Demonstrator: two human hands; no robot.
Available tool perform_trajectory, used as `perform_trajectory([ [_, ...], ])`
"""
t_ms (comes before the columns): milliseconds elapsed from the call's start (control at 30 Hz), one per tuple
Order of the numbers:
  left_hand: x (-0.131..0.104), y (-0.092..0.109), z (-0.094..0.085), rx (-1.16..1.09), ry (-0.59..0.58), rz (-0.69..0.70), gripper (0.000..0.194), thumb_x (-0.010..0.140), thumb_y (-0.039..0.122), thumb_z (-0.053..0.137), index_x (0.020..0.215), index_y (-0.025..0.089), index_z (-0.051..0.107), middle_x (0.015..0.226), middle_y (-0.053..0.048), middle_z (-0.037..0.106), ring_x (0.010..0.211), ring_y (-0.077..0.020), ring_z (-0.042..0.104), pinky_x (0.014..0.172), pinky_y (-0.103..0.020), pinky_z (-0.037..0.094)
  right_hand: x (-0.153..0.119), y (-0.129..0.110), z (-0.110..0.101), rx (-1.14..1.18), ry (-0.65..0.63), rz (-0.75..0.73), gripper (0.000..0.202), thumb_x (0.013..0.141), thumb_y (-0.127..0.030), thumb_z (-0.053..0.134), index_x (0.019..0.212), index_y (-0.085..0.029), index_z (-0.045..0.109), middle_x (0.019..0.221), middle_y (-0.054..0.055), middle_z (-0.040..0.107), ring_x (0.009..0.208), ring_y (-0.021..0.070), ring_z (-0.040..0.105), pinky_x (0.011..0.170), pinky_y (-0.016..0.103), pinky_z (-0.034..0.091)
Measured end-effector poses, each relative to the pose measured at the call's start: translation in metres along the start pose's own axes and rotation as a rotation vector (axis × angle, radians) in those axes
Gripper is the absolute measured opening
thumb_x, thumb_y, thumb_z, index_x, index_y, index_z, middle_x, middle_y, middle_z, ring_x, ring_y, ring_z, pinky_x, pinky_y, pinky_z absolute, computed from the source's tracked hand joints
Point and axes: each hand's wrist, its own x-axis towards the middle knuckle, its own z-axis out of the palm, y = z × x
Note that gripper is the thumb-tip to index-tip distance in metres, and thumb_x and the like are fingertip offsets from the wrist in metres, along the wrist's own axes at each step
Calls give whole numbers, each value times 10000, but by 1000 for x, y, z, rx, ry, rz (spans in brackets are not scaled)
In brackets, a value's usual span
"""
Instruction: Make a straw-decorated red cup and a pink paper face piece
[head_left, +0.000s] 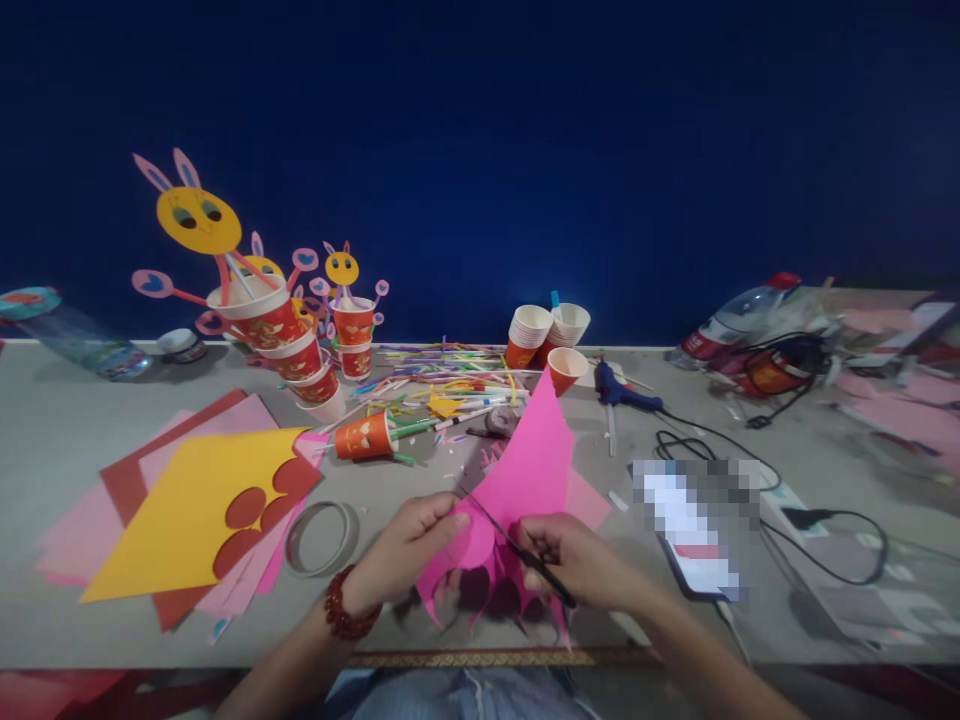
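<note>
My left hand (405, 548) is closed on a bright pink sheet of paper (534, 460), thumb on top and some fingertips showing beneath. The sheet's near edge is cut into curved notches with pointed tips. My right hand (585, 562) grips dark-handled scissors (553, 582), whose blades lie across the sheet and point up and left. A rounded part of the paper sits between the blades and my left thumb. Just left of my left wrist, a roll of tape (289, 540) lies on the table. A red bead bracelet (349, 605) circles that wrist.
Yellow paper (172, 500) with cut-out circles tops a stack of sheets at left. Behind stand paper-cup rabbit figures (259, 315), scattered straws (450, 375) and stacked cups (529, 335). A glue gun (626, 388), phone (694, 540), cables and a bottle (739, 320) occupy the right.
</note>
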Motion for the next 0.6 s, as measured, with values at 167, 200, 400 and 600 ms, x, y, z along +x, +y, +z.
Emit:
perform_trajectory([
  [167, -2, -1, 1, -60, -39, -89, 425, 878, 577, 641, 772, 171, 571, 581, 21, 583, 464, -99, 542, 415, -182, 373, 2, -4, -2, -17, -7, -37, 465, 748, -463, 773, 664, -211, 392, 605, -90, 335, 578, 84, 290, 508, 194, 250],
  [200, -3, -1, 1, -69, -46, -103, 423, 876, 578, 642, 776, 174, 567, 574, 22, 587, 449, -100, 545, 404, -181, 372, 2, -5, -2, -14, -8, -36, 475, 750, -486, 772, 667, -211, 393, 606, -90, 331, 577, 85, 287, 508, 195, 248],
  [400, -3, -3, 1, -85, -82, -134, 441, 868, 603, 634, 780, 180, 545, 529, 19, 599, 391, -109, 553, 357, -176, 380, 1, -3, -5, -35, -40, -49, 548, 744, -605, 763, 666, -212, 388, 606, -93, 314, 575, 89, 274, 509, 206, 233],
  [600, -2, -4, 1, -75, -90, -123, 470, 854, 634, 630, 757, 187, 522, 507, 22, 593, 363, -104, 543, 333, -168, 373, 2, -2, -10, -45, -83, -41, 596, 720, -678, 755, 668, -211, 387, 605, -94, 319, 578, 89, 273, 510, 206, 237],
])
